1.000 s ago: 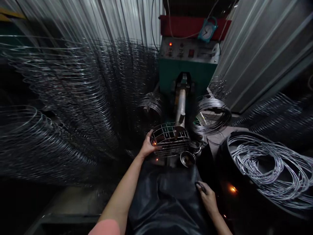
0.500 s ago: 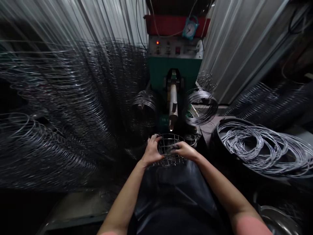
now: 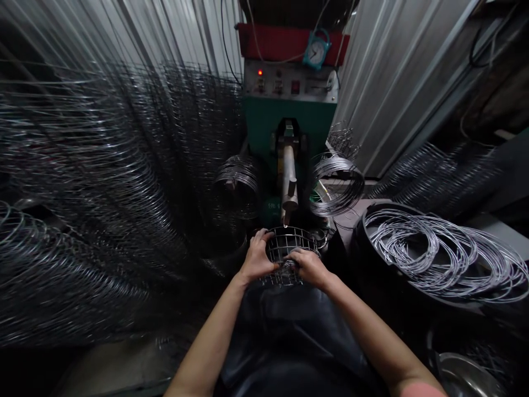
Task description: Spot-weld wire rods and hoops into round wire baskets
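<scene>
A round wire basket [image 3: 300,238] with a square metal grid is held below the tip of a machine's arm [image 3: 289,182]. My left hand [image 3: 259,256] grips the basket's left side, fingers at the far rim and thumb toward me. Over the near right part of the basket, my right hand [image 3: 309,266] has its fingers pinched together. What is between those fingers is too dark and small to make out. The electrode tip [image 3: 285,220] comes very close to the basket's far rim; whether they touch I cannot tell.
A green machine [image 3: 264,124] with a lit red lamp stands ahead. Wire ring bundles [image 3: 237,179] flank its arm. Tall stacks of wire rings [image 3: 103,160] fill the left. A black tub [image 3: 366,242] of loose wire rings [image 3: 417,253] stands right, above a metal bowl [image 3: 467,375].
The view has shifted slightly, so the machine appears further left. My right hand has moved a little down and toward me against the basket. My left hand keeps its grip.
</scene>
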A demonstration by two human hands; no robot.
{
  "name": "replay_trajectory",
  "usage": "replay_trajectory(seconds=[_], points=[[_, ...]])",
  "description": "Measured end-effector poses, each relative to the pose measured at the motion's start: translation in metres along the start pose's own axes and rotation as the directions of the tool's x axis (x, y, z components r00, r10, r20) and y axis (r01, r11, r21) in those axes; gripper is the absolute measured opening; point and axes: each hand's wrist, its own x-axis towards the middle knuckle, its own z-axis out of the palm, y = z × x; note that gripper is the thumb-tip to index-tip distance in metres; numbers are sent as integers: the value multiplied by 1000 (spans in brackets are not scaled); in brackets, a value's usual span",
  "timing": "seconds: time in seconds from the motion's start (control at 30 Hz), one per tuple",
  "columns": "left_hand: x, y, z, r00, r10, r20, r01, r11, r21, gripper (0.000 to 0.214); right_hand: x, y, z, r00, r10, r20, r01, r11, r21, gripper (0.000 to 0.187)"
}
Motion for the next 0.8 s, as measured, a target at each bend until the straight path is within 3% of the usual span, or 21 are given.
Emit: replay_trajectory(seconds=[0.13, 0.4, 0.57, 0.8], points=[[8, -5, 5, 1000, 24, -9, -25, 999, -32, 82, 3, 11, 6, 993, -54, -103, 58, 998, 33, 22], [29, -17, 8, 1000, 8, -23, -10, 996, -89, 82, 24, 19, -6, 988, -69, -140, 74, 997, 26, 10], [32, -19, 11, 1000, -1, -28, -2, 995, -100, 82, 23, 23, -1, 983, -53, -174, 62, 997, 46, 12], [55, -16, 8, 995, -46, -88, 43, 998, -36, 78, 43, 28, 4, 958, 105, -267, -87, 993, 78, 9]])
